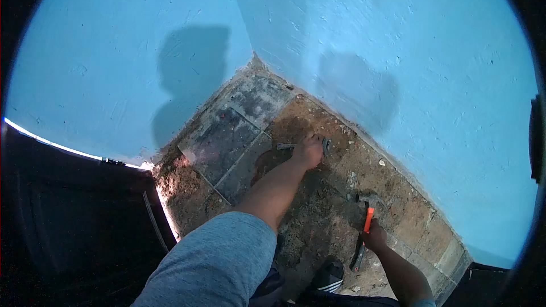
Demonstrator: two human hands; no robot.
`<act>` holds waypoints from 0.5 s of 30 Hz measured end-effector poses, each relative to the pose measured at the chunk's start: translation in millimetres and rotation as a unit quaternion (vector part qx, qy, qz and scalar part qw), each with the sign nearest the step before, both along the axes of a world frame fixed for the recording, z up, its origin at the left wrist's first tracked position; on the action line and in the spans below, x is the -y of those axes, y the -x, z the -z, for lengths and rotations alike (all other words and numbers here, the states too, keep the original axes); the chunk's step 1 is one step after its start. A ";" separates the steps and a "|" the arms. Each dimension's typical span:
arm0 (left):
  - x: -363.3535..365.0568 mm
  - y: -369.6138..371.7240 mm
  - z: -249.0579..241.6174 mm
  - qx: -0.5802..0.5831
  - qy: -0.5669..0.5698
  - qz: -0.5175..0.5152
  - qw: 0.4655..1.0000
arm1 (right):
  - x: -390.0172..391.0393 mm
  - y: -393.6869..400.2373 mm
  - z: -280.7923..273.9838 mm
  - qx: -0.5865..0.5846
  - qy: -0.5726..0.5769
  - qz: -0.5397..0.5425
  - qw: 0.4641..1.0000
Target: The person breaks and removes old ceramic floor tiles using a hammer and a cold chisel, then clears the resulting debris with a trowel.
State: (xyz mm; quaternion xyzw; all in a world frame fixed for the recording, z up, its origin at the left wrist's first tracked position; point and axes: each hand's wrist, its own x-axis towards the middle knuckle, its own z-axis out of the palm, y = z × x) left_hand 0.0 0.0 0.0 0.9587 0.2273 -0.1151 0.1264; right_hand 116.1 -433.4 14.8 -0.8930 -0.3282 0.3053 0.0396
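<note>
My left hand (309, 150) is closed around a metal chisel (285, 146) held low over the floor. The chisel's blade points left, toward the edge of a grey floor tile (244, 165), and its rounded end (326, 146) shows on the other side of my fist. Lower right, my right hand (375, 237) grips a claw hammer (369, 219) by its orange and black handle. The hammer's metal head lies uppermost in the view, over the dirt floor.
Several grey tiles (259, 99) lie in the corner between two blue walls (369, 34). Bare soil and rubble (324, 113) run along the right wall. A dark door (79, 204) is at left. My sandalled foot (329, 277) stands at the bottom.
</note>
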 end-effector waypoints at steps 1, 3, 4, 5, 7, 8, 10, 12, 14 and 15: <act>3.7 3.3 -12.9 0.027 0.010 -0.019 0.999 | 4.0 1.1 -1.7 -0.005 -0.019 0.001 1.000; 1.6 13.1 -41.6 0.013 0.016 -0.031 0.999 | -4.3 10.1 -1.8 -0.017 -0.027 0.006 0.999; 1.7 10.1 -58.2 -0.019 0.014 -0.026 0.999 | -10.0 8.8 -6.8 -0.015 -0.014 0.008 1.000; 2.7 10.1 -59.9 -0.032 0.019 -0.027 0.999 | -12.5 9.1 -9.3 -0.014 0.000 0.009 1.000; 5.3 10.0 -56.5 -0.039 0.034 -0.036 0.998 | -5.8 6.4 -1.9 0.006 0.003 -0.010 1.000; 4.4 9.6 -53.0 -0.036 0.039 -0.038 0.998 | -4.4 4.3 2.7 0.016 0.003 -0.020 1.000; 2.8 8.1 -47.0 -0.035 0.048 -0.039 0.997 | -6.7 2.9 -2.1 -0.002 -0.001 -0.013 1.000; 1.1 7.4 -40.7 -0.041 0.048 -0.028 0.998 | -8.2 2.9 -8.7 -0.008 0.000 -0.016 1.000; -0.8 7.1 -35.1 -0.047 0.045 -0.021 0.998 | -12.3 3.9 -15.9 -0.001 0.007 -0.026 1.000; -0.7 7.8 -40.5 -0.048 0.045 -0.023 0.998 | -14.6 5.0 -19.1 -0.005 0.011 -0.018 1.000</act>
